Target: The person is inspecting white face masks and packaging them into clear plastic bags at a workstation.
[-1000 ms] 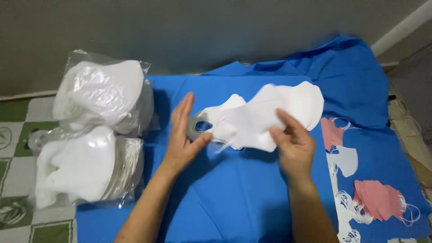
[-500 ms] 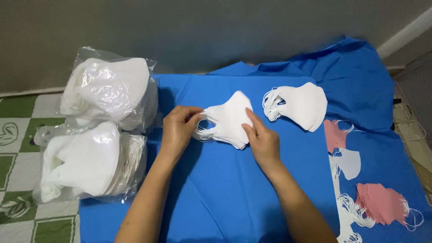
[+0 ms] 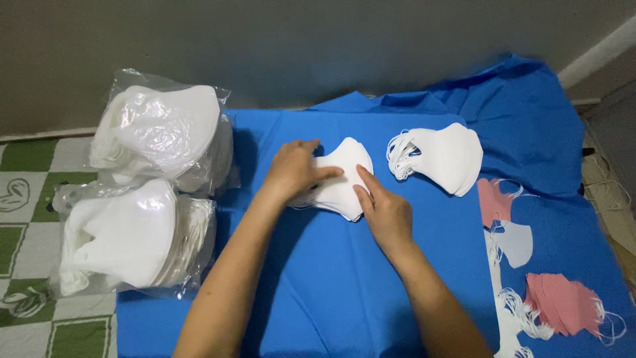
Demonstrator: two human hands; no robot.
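A small stack of white face masks (image 3: 344,182) lies on the blue cloth (image 3: 331,285) in the middle. My left hand (image 3: 295,169) rests flat on the stack's left side, fingers over the ear loops. My right hand (image 3: 383,211) presses on the stack's lower right edge, index finger stretched along it. A second stack of white masks (image 3: 444,158) with loops to the left lies apart, just to the right.
Two clear plastic bags of white masks sit at the left, one (image 3: 162,136) behind the other (image 3: 129,242). Pink masks (image 3: 563,303) and a pale one (image 3: 513,242) lie at the right on the cloth. A grey wall (image 3: 318,46) runs behind; green checked flooring (image 3: 26,199) at left.
One second ago both hands held a wide bunch of masks. It was split: one stack set down at the right, and both hands now press the other stack flat in the middle.
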